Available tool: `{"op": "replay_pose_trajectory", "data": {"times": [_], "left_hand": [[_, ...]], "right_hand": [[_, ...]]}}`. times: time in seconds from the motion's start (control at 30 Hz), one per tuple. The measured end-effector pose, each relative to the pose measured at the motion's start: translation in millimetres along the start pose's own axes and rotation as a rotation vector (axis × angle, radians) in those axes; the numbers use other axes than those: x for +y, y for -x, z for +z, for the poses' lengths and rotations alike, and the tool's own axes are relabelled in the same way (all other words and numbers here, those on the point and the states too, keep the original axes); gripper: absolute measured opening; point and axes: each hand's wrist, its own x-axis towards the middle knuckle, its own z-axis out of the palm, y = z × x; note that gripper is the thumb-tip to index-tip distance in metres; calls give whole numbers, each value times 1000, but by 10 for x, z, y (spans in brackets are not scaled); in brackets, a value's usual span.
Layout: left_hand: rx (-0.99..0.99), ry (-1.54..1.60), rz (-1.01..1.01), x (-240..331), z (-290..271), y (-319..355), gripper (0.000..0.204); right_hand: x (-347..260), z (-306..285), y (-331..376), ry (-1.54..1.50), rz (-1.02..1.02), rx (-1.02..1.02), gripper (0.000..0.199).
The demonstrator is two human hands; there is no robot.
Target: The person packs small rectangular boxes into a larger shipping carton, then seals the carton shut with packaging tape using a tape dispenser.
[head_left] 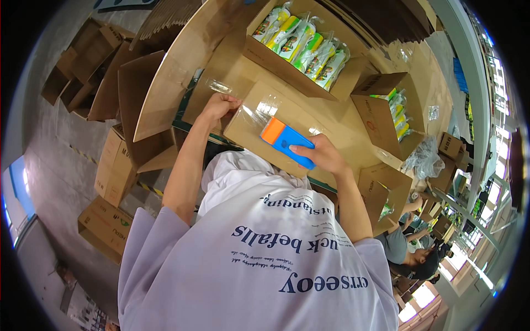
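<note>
Pressing a blue tape dispenser (291, 144) with an orange end down on the closed flap of a small cardboard box (259, 124), right hand (323, 154) wrapped over its lower end, fingers (302, 149) curled tight around the blue body; pinching the free end of clear tape (221, 86) at the box's upper-left corner with the left hand (220, 105), fingers closed into a loose fist on the shiny strip; sitting on a wooden desk (182, 60), box near its front edge, just ahead of the chest; lying beyond it, an open carton (301, 41) packed with a row of green, yellow and white packets; standing to the right, a second open carton (386, 110) holding the same kind of packets, with crumpled clear plastic (422, 157) just beside it; stacked on the floor at left, several empty and flattened brown boxes (118, 160); bending low at far right, another person (411, 254) in a grey top among more cartons
</note>
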Motion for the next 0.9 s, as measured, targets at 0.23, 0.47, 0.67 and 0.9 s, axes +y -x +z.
{"op": "replay_pose_trajectory", "data": {"times": [0.23,0.47,0.67,0.9], "left_hand": [[521,-445,188,-62,177,195,50],[733,-517,522,-336,-26,25,37],[351,-69,319,188,109,316,27],[417,130,491,290,141,280,46]], "right_hand": [[26,6,-2,-4,-31,-2,45],[67,-23,-14,-8,-121,-36,46],[89,-34,-20,7,-205,-38,47],[329,-45,-196,4,-259,-13,49]]}}
